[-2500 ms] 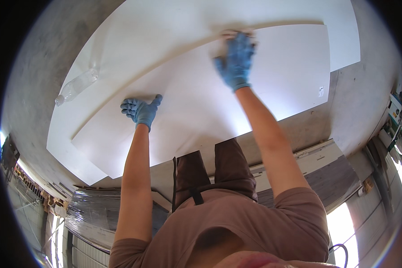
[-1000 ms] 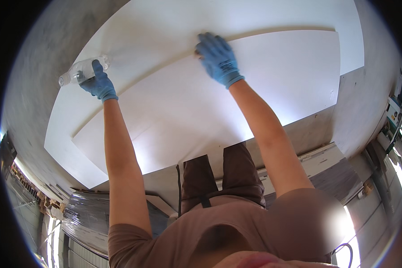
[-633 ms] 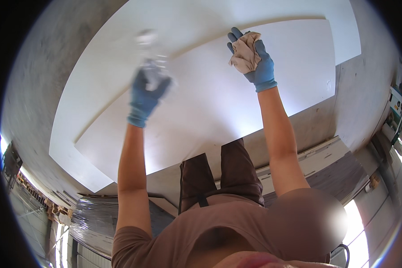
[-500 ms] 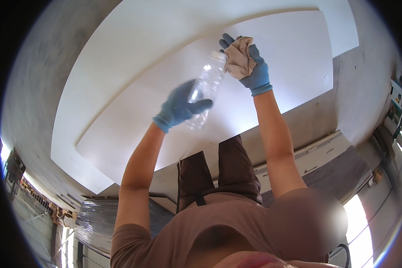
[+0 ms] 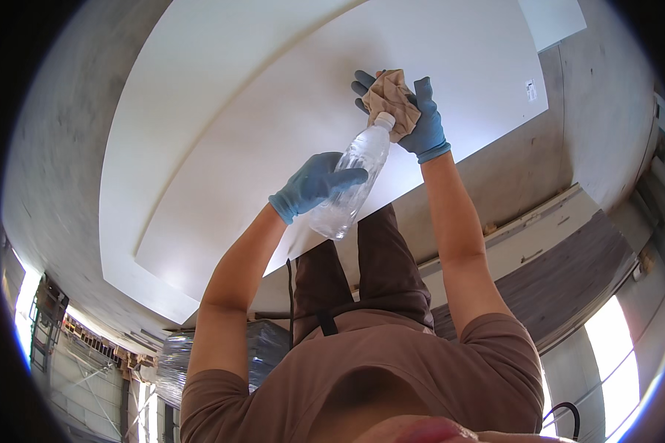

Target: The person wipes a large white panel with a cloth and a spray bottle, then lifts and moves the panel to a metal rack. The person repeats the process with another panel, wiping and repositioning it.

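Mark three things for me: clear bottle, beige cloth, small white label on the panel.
Clear bottle (image 5: pixel 368 152): head view, upper part of its body.
Beige cloth (image 5: pixel 391 100): head view, middle of its crumpled face.
Small white label (image 5: pixel 530 90): head view, middle of its face.

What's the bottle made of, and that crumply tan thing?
The bottle looks like glossy, clear plastic, because it's see-through with pale glints. The tan wad seems soft and matte, since it bunches into dull folds; probably cloth, though it might be paper.
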`<state>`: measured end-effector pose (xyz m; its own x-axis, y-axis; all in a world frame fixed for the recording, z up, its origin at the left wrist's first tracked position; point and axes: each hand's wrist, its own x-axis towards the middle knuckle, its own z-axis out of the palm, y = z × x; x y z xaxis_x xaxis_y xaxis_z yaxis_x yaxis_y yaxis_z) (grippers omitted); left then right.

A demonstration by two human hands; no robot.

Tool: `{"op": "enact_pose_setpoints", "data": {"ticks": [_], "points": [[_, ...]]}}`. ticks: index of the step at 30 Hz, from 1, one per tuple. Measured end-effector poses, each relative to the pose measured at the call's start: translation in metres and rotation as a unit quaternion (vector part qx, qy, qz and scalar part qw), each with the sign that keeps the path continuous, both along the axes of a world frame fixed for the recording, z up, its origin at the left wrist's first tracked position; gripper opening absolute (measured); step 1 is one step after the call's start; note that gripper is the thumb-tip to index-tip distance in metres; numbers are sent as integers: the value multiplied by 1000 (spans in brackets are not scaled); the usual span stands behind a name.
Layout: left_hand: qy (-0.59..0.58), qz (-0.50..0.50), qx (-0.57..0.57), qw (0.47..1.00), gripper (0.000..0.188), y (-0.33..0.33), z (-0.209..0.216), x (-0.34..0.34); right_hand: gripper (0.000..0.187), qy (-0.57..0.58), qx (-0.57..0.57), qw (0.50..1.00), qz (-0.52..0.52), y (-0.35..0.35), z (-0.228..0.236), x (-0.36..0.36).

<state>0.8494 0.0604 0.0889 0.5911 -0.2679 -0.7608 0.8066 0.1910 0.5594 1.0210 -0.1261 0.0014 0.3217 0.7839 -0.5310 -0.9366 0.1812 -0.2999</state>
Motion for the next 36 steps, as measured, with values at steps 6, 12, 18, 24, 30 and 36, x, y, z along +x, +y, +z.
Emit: {"op": "enact_pose_setpoints", "data": {"ticks": [6,12,18,24,30,36], "points": [[19,26,-40,999,56,-1,7,-1,97,14,36,999,24,-4,3,2],[-33,7,-14,999,50,-7,12,0,98,36,32,999,17,-10,3,2],[-128,-105,180,970,60,-13,25,-4,95,69,44,996,-31,-5,2,-2],[-322,24,339,883,72,-13,12,-14,89,63,162,982,-71,-2,7,54],[-395,124,470,780,78,15,-7,-22,68,-338,-136,929,-64,13,-13,123],[-319,283,489,761,70,91,-22,-35,57,-860,-403,312,41,140,-26,60]]}}
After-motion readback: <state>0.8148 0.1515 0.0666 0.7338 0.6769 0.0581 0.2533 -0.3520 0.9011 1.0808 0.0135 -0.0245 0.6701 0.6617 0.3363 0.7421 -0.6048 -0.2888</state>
